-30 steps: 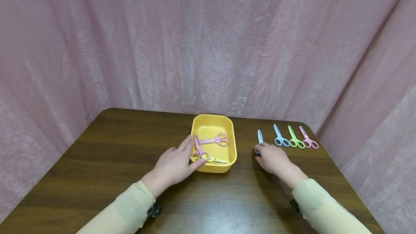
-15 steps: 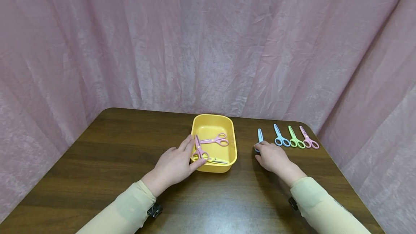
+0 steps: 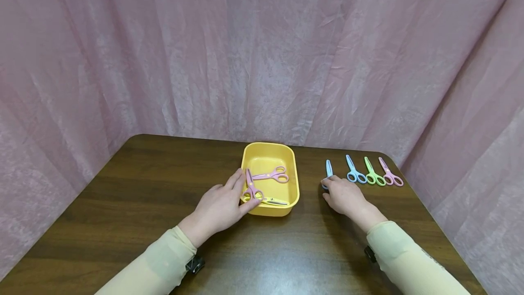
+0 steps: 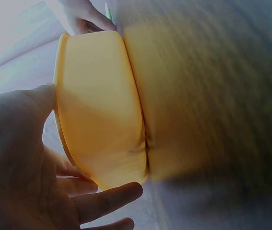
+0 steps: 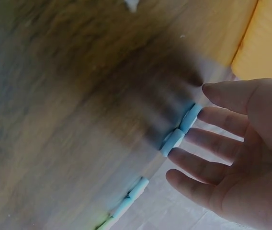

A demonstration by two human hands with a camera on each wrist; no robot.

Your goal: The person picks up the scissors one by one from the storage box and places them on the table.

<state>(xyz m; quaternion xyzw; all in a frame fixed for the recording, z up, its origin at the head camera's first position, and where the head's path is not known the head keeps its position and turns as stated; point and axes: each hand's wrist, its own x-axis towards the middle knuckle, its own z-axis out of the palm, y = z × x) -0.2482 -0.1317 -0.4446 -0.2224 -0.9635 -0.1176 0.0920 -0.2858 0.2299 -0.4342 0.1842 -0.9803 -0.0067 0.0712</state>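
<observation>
My left hand [image 3: 219,206] rests at the near-left corner of a yellow bin [image 3: 297,195]. Its thumb touches the near rim, and the fingers lie along the left side, mostly straight. Inside the bin are a pair of pink scissors [image 3: 251,190] leaning at the left, other pink scissors [image 3: 270,175] and yellow scissors [image 3: 274,201]. To the right of the bin, my right hand [image 3: 345,197] touches the handles of blue scissors [image 3: 329,169] lying on the table. In the right wrist view the fingers [image 5: 217,143] reach straight to those handles, with the thumb apart from them.
A row of blue scissors [image 3: 356,176], green scissors [image 3: 374,178] and pink scissors [image 3: 390,177] lies at the table's right, blades pointing away. The brown wooden table [image 3: 143,181] ends at a pink curtain [image 3: 262,58] behind.
The blue scissors under my right fingertips have slid slightly away from me, with the hand. My left hand keeps its place at the bin. The head view has shifted a little.
</observation>
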